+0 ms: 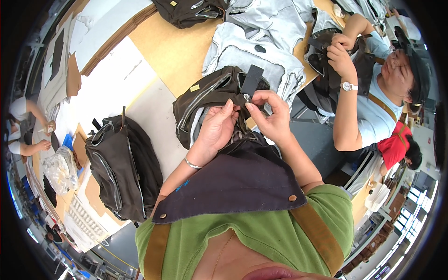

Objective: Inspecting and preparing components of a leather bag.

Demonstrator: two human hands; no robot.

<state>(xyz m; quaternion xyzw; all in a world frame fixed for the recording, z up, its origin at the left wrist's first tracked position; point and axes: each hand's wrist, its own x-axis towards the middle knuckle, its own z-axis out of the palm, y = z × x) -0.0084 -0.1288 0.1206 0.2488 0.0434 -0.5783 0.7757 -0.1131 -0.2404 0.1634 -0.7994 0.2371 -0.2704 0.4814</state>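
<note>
A dark brown backpack [205, 95] with silver zips and a small yellow label lies at the table edge in front of me. Its pale lining shows near my left wrist. My left hand [218, 125] is closed on the bag's edge, thumb upward, with a silver bracelet on the wrist. Beside it my right hand [273, 116] pinches the same bag just below a small metal fitting [246, 97]. From that fitting a dark flat strap tab [252, 79] sticks up. What exactly lies between the fingertips is partly hidden.
Another dark backpack [123, 168] stands at left, and one more [191, 11] lies at the far side. Grey-white fabric pieces [254, 51] are heaped beyond my bag. At right a co-worker's hands [343, 53] work on a dark bag. A clear plastic bag [60, 170] sits far left.
</note>
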